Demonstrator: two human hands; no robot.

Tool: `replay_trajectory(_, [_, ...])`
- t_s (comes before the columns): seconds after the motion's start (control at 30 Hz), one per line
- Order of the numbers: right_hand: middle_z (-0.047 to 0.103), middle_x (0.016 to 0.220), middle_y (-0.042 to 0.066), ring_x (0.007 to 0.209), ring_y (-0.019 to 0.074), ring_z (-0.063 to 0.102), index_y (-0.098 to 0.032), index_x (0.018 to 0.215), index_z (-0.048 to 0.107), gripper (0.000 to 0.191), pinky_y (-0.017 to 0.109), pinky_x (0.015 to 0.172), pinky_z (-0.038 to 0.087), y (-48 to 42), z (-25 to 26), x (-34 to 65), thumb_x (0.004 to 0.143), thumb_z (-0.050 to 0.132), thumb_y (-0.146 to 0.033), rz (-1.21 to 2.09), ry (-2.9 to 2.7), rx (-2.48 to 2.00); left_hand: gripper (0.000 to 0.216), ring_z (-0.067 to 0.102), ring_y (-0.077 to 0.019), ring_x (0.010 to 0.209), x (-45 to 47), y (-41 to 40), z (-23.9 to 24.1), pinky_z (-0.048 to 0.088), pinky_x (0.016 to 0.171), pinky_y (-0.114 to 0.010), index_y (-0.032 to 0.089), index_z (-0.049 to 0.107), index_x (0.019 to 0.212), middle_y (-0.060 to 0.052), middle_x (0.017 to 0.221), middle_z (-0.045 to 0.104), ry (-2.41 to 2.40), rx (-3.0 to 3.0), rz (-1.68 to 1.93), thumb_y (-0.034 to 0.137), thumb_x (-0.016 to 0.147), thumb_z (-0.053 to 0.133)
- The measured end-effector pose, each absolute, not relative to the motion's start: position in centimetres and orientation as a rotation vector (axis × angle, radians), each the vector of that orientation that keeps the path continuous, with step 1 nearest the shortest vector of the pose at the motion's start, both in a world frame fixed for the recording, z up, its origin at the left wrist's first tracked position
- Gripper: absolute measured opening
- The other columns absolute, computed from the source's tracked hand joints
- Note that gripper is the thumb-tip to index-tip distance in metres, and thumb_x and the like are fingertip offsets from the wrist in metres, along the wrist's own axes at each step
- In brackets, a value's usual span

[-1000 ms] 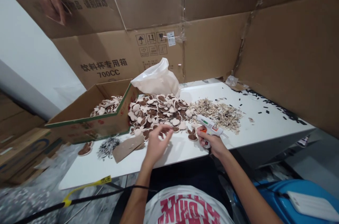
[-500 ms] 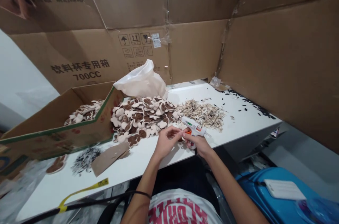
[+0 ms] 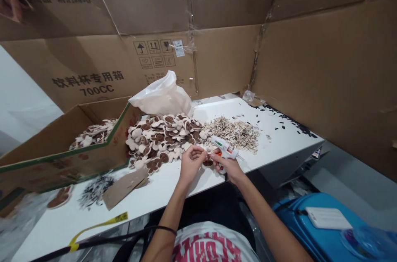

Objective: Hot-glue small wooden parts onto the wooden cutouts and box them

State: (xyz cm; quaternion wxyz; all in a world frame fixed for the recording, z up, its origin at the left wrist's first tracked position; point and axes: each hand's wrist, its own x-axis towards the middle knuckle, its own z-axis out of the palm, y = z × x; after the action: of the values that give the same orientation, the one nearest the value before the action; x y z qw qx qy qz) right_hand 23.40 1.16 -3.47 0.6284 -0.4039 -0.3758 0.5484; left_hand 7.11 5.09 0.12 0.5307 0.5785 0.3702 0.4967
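Observation:
My right hand (image 3: 228,166) grips a white glue gun (image 3: 223,148) with an orange trigger, just above the white table (image 3: 273,138). My left hand (image 3: 190,163) is closed in a pinch on a small brown and cream cut-out piece (image 3: 208,162), held right beside the glue gun. A heap of the same brown and cream pieces (image 3: 163,136) lies just beyond my hands. To its right lies a pile of thin pale strips (image 3: 235,132).
An open cardboard box (image 3: 62,150) with more pieces stands at the left. A white plastic bag (image 3: 163,96) sits behind the heap. Tall cardboard walls (image 3: 325,67) ring the table. A cardboard scrap (image 3: 124,187), black shreds (image 3: 93,189) and a blue case (image 3: 313,229) are nearby.
My left hand has come right from the heap with a piece and met the glue gun. The view has swung to the left.

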Motion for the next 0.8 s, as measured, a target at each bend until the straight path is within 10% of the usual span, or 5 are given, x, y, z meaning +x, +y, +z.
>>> replay_trajectory(0.8, [0.064, 0.061, -0.001, 0.044, 0.0115, 0.053, -0.019, 0.083, 0.069, 0.037, 0.025, 0.046, 0.043, 1.2, -2.6, 22.9, 0.074, 0.090, -0.048, 1.135, -0.736, -0.942, 0.022, 0.065, -0.0182, 0.074, 5.8, 5.0, 0.3, 0.049, 0.071, -0.030, 0.020, 0.080, 0.093, -0.005, 0.088, 0.079, 1.108, 1.836, 1.043, 0.039, 0.090, 0.070])
